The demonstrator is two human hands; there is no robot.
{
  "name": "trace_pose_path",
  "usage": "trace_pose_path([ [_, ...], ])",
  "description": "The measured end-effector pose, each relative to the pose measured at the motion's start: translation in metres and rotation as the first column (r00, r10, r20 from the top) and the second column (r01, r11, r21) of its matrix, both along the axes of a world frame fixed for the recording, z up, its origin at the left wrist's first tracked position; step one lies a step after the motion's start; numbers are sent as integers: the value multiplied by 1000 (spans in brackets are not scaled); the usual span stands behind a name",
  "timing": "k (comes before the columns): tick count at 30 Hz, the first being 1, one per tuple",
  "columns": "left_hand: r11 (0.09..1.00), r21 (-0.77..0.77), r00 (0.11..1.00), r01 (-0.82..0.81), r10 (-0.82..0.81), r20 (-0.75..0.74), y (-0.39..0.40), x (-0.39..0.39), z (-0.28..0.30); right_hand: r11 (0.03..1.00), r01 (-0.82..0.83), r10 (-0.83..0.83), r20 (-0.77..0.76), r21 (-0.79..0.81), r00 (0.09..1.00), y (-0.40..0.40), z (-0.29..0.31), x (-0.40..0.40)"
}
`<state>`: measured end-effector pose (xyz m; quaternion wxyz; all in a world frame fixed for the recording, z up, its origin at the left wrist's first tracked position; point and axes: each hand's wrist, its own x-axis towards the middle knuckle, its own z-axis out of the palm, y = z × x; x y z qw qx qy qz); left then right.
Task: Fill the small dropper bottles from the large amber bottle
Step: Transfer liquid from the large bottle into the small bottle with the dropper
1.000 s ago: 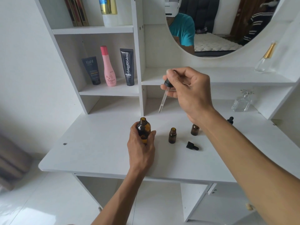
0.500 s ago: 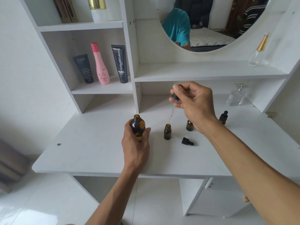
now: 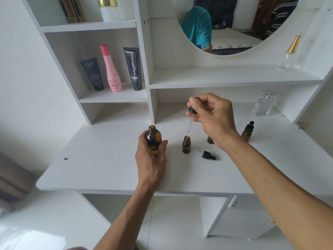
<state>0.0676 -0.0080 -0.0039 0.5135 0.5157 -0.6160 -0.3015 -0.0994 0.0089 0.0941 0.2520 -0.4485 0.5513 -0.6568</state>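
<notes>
Right hand (image 3: 212, 116) is pinching the dropper (image 3: 190, 120), tip hovering over the open small bottle (image 3: 186, 145); left hand (image 3: 151, 156) is gripping the large amber bottle (image 3: 153, 139). Transfer step; next, likely squeezing the bulb, tip centred.

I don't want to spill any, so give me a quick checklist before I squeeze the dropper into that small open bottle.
1. Pipette tip above the small open bottle: ok, just over its mouth.
2. Right hand pinching the dropper bulb: ok.
3. Small open bottle upright: ok, nothing steadies it.
4. Large amber bottle steadied: ok, left hand grips it.
5. Liquid in the pipette: cannot tell.
6. Loose dropper cap out of the way: ok.
</notes>
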Motion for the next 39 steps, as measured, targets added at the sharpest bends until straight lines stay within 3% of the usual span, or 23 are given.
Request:
trace_pose_path([
  [39,1000,-1,1000,1,-1,-3,-2,0,-3,999,-14,9,-141,-34,990,1,8,6],
])
